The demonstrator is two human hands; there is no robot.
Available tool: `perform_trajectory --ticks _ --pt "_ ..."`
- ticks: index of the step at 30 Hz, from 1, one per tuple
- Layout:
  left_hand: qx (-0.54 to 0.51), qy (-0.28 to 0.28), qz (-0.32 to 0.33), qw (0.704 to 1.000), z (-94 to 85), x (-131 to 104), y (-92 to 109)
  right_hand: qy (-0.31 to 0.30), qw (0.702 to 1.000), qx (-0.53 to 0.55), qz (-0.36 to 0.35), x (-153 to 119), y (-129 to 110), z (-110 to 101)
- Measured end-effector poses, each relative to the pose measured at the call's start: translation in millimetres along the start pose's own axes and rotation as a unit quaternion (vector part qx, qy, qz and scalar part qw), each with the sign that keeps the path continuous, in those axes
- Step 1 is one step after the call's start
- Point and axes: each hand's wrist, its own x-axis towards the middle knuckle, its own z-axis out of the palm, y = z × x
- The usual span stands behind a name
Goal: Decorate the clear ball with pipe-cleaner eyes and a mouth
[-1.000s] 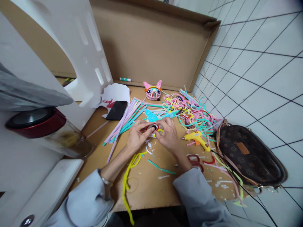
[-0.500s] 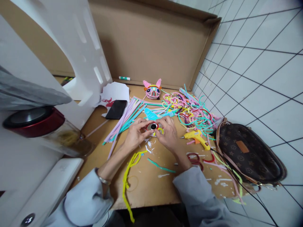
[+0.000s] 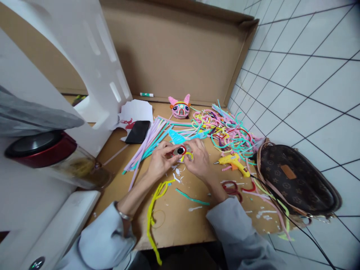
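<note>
Between my hands is a small craft piece with a round black-and-white eye (image 3: 180, 150) ringed in red, and a bit of yellow shows at its right. My left hand (image 3: 161, 159) pinches its left side with thumb and fingers. From the right, my right hand (image 3: 197, 157) grips the same piece, its fingers curled and partly hiding it. Just beyond the hands lie blue ear-like shapes (image 3: 177, 137). Below them are white paper scraps (image 3: 177, 176), a bent yellow pipe cleaner (image 3: 152, 210) and a short teal pipe cleaner (image 3: 192, 197).
A finished-looking pink-eared animal head (image 3: 180, 108) sits at the back. Straight pipe cleaners (image 3: 149, 144), a phone (image 3: 138, 132) and a tangled pipe-cleaner heap (image 3: 230, 131) surround the hands. To the right are a yellow glue gun (image 3: 234, 164), red-handled scissors (image 3: 232, 189) and a brown bag (image 3: 298, 180).
The eye piece has turned slightly between my fingers and shows a little more of its red ring. Both hands keep their hold; the whole view has shifted slightly.
</note>
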Motion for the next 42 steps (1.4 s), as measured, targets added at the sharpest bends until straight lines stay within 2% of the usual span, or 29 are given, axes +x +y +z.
perform_trajectory --ticks 8,17,24,32,42 --pt "0.009 0.002 0.010 1.000 -0.6 0.0 -7.6 -0.009 1.000 0.003 0.000 0.4 -3.6 -0.7" --pt "0.010 0.002 -0.006 1.000 -3.2 1.0 -6.8 -0.008 1.000 0.012 0.002 3.8 -5.4 0.5" --pt "-0.004 0.007 -0.028 1.000 -2.2 0.1 -13.5 0.004 1.000 0.010 -0.002 3.1 -0.8 5.0" --pt "-0.006 0.003 -0.013 1.000 -3.1 0.8 -10.1 -0.008 1.000 0.015 0.001 3.2 -1.4 3.3" --pt "0.019 0.031 -0.006 0.999 0.9 -2.3 -8.5 0.000 1.000 0.013 0.002 2.2 -2.5 4.1"
